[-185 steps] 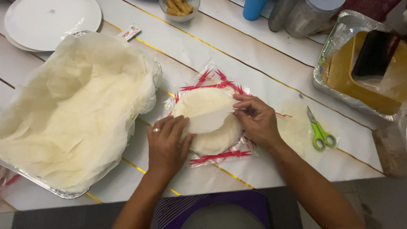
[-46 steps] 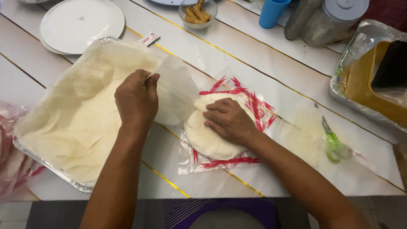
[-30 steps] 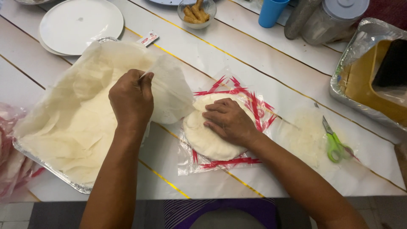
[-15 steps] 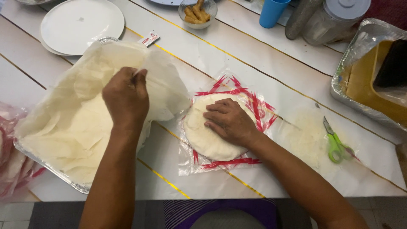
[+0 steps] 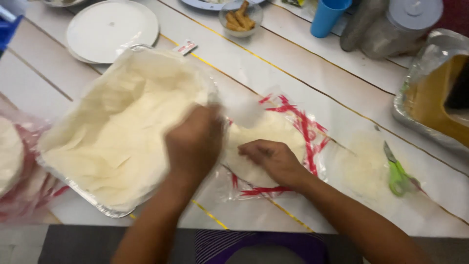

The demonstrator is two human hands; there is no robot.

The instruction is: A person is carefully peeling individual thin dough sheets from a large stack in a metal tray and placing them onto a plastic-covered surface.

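On table, two hands [image 5: 195,142] [image 5: 273,159], one foil tray [image 5: 83,193]; one scissors [image 5: 398,173]

Under your right-hand fingers [image 5: 254,151] lies a clear plastic wrapper [image 5: 298,132] with red stripes, spread flat on the counter [image 5: 303,73]. Well beyond your left-hand fingers [image 5: 205,122], a small white-and-red sachet [image 5: 185,47] rests between the foil tray and the round plate. Far left of them, another clear, red-striped bag [image 5: 19,181] bulges at the counter's edge.
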